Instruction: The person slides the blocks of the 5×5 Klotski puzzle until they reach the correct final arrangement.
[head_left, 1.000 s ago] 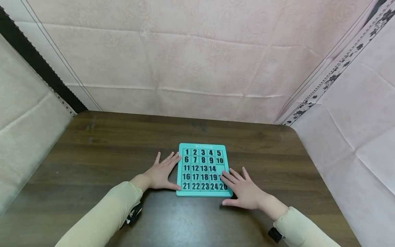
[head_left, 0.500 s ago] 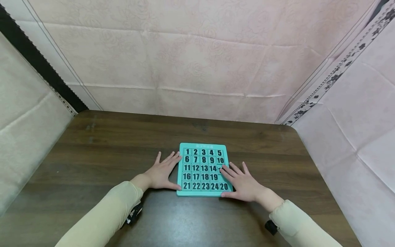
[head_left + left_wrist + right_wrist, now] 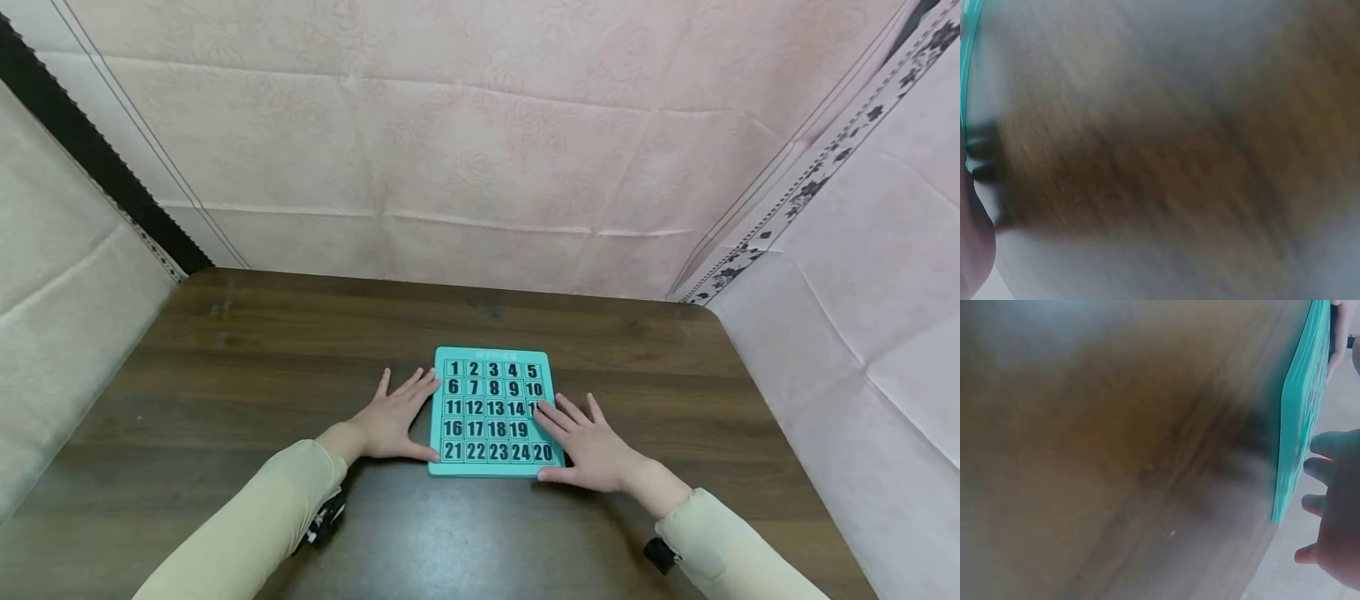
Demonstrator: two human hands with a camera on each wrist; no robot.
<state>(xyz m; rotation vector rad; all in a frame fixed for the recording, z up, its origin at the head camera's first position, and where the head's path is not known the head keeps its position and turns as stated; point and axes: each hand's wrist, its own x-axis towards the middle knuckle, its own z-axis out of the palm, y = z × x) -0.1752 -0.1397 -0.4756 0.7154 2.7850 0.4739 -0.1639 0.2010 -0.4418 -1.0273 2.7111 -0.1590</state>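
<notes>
A turquoise number sliding puzzle (image 3: 496,455) lies flat on the table, its black-numbered tiles set in rows. The gap among the tiles is in the fourth row at the right, just above tile 20. My left hand (image 3: 390,423) rests along the puzzle's left edge, fingers spread and thumb at the lower left corner. From the right, my right hand (image 3: 592,450) reaches over the edge, a fingertip on the last tile of the third row, partly covering its number. Its thumb is at the lower right corner. In the right wrist view, relaxed fingers (image 3: 1319,469) show beside the puzzle's side.
The brown wood-grain table (image 3: 300,333) has rounded far corners. Pale patterned cloth (image 3: 480,167) hangs behind it, with more cloth at both sides. Dark bands are strapped at both wrists, such as the right wristband (image 3: 660,555).
My right hand has moved up a little, and the tile under its fingertip has slid from the fourth row into the third. The gap is now below it. My left hand stays put.
</notes>
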